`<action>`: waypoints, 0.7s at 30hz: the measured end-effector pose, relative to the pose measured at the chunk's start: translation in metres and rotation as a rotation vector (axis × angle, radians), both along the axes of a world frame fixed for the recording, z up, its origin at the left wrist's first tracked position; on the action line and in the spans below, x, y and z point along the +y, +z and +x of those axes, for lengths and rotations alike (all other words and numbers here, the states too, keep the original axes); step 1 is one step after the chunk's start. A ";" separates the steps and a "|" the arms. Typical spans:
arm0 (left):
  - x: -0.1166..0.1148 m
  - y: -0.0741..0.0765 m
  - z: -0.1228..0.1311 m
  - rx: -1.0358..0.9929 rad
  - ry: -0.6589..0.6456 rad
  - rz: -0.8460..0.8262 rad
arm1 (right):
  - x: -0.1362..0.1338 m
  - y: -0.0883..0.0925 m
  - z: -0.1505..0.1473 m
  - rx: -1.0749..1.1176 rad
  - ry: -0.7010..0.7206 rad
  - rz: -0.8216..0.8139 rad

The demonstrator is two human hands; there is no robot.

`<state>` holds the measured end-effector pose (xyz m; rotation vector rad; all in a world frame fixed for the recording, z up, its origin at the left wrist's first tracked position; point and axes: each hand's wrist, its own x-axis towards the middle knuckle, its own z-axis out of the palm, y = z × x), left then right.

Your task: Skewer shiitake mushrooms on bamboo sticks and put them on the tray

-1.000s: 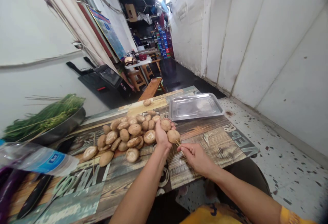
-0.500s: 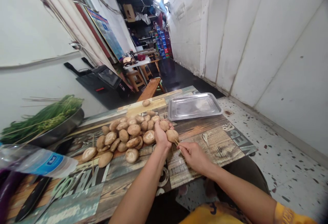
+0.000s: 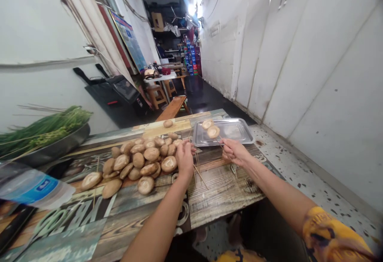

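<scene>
Right of centre, the right hand [image 3: 235, 152] pinches a skewer [image 3: 220, 139] threading two mushrooms [image 3: 213, 132] at the tray [image 3: 241, 133]; the centre-left mushroom pile [image 3: 151, 154] lies unthreaded, with the left hand [image 3: 184, 159] unclear in grip.

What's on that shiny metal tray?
Two skewered mushrooms, held by the right hand, show over the metal tray; whether they touch it, I can't tell. The patch behind them is hidden.
</scene>
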<state>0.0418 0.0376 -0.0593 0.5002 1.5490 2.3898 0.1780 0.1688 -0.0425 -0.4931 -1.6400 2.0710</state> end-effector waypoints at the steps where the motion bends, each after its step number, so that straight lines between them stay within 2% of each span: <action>1: 0.000 -0.002 -0.001 0.075 0.026 -0.033 | 0.006 0.001 -0.008 -0.016 0.002 0.010; 5: -0.002 -0.005 0.000 0.289 0.102 -0.152 | 0.023 0.003 -0.035 -0.101 0.021 0.082; 10: -0.004 -0.002 0.005 0.296 0.134 -0.167 | 0.041 0.006 -0.047 -0.295 0.068 0.279; 13: -0.003 -0.001 0.005 0.281 0.136 -0.174 | 0.058 0.011 -0.043 -0.492 0.081 0.464; 17: -0.002 -0.003 0.005 0.300 0.140 -0.226 | 0.078 0.021 -0.038 -0.741 0.045 0.796; 21: -0.002 -0.005 0.003 0.293 0.142 -0.211 | 0.081 0.022 -0.036 -0.916 0.025 1.078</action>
